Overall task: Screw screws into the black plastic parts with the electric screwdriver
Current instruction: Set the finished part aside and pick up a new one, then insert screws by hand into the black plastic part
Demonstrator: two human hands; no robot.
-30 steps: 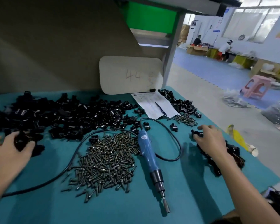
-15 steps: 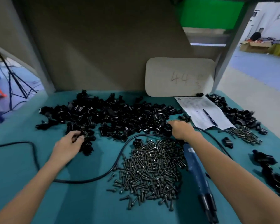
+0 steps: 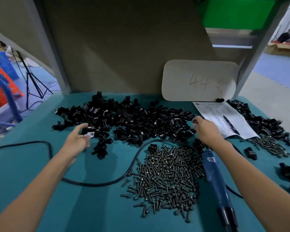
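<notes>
A wide heap of black plastic parts point(image 3: 141, 119) lies across the back of the teal table point(image 3: 32, 164). My left hand point(image 3: 77, 141) holds one black plastic part point(image 3: 89, 132) at the heap's left front edge. My right hand point(image 3: 206, 131) reaches into the heap's right end with curled fingers; whether they hold a part is hidden. A pile of metal screws point(image 3: 166, 176) lies in front of the heap. The blue electric screwdriver point(image 3: 216, 181) lies on the table under my right forearm, tip toward me.
The screwdriver's black cable point(image 3: 94, 183) loops left of the screws. A paper sheet with a pen point(image 3: 228, 119) and a board marked 44 point(image 3: 199, 81) stand at the back right. More black parts point(image 3: 264, 124) and screws point(image 3: 271, 144) lie at the right.
The view has swung left. My right hand moved from the table's right side to the heap's right end. My left hand has taken hold of a black part at the heap.
</notes>
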